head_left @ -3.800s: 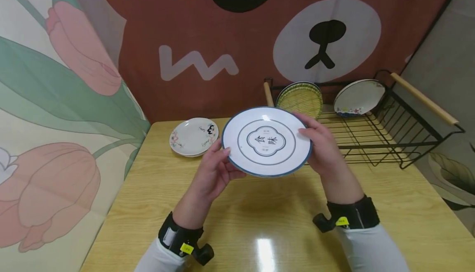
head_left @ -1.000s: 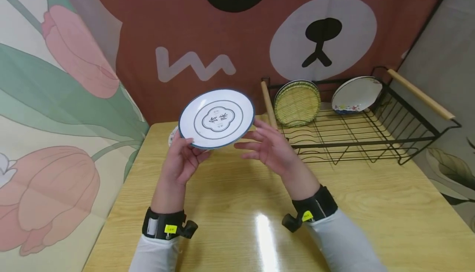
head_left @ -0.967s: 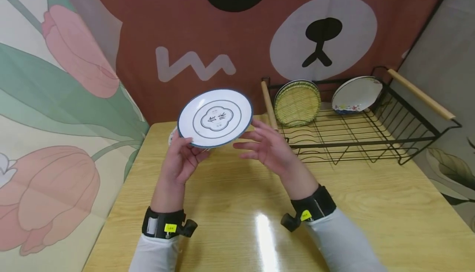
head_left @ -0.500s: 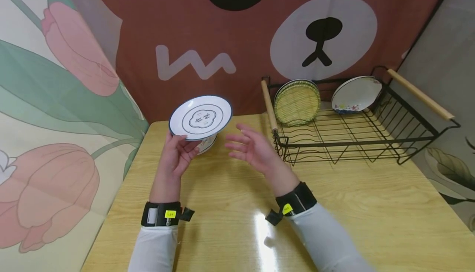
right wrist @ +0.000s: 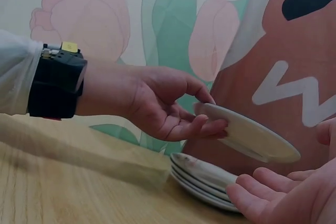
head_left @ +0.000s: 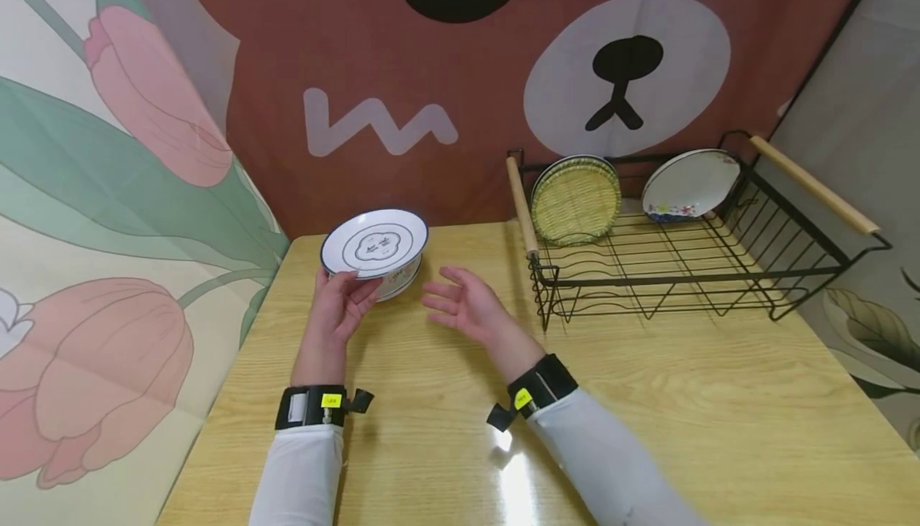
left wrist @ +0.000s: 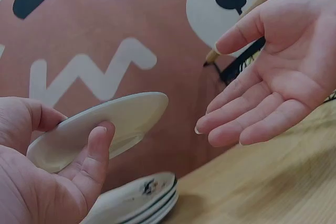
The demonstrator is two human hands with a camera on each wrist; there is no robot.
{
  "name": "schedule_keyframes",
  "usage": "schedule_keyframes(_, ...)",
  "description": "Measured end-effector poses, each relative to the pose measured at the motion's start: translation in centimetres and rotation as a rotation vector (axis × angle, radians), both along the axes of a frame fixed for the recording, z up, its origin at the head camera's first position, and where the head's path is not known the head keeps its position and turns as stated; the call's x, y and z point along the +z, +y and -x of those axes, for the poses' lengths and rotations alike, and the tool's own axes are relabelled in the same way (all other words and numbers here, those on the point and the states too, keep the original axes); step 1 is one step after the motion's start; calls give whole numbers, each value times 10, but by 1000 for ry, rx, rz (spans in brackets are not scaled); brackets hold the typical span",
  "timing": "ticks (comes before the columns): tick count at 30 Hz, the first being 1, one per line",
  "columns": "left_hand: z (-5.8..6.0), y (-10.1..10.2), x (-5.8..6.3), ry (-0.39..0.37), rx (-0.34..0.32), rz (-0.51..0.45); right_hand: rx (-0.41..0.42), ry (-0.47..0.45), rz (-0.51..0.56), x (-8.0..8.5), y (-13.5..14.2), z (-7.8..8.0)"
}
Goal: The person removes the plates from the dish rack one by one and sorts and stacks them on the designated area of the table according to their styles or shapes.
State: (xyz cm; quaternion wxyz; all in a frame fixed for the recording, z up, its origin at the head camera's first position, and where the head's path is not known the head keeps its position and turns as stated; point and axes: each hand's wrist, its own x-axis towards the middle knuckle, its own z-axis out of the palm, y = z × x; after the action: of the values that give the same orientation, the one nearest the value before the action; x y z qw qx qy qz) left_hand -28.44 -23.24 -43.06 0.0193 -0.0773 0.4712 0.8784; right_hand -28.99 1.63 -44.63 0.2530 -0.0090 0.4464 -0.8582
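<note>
A white plate [head_left: 377, 232] with a blue rim and a printed flower-shaped emblem is gripped at its near left edge by my left hand [head_left: 336, 306], thumb on top and fingers beneath. It hangs tilted just above a stack of floral plates [head_left: 402, 280], hiding most of them in the head view. The left wrist view shows a gap between the held plate [left wrist: 105, 124] and the stacked plates [left wrist: 142, 198]. My right hand [head_left: 463, 302] is apart from the plate, to the right of the stack, palm turned inward, fingers relaxed and holding nothing.
A black wire dish rack [head_left: 668, 280] with wooden handles stands at the back right. In it lean a yellow-green woven-pattern plate [head_left: 576, 200] and a white floral dish [head_left: 693, 183]. The wooden table [head_left: 446, 398] meets a patterned cloth backdrop at the back.
The right hand let go of the blue-rimmed plate and moved left and down. The left hand carried the plate left, then lowered it over the stack.
</note>
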Motion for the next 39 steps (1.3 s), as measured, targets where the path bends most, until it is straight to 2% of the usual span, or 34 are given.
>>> schedule_keyframes(7, 8, -11, -16, -56, 10, -5, 7, -53, -13, -13, -9, -1)
schedule_keyframes(14, 14, -15, -28, -144, 35, -8, 9, -59, -53, -19, -10, -5)
schedule_keyframes(21, 17, -18, -36, -205, 50, -4, 24, -61, -59, -22, -11, -8)
schedule_keyframes(28, 19, -22, -39, -230, 56, -19, 46, -57, -104, -24, -11, -13)
schedule_keyframes(33, 18, -25, -40, -230, 49, 8, 61, -48, -117, -27, -11, -13)
schedule_keyframes(39, 17, -29, -41, -279, 55, 134, 57, -42, -135, -31, -11, -12)
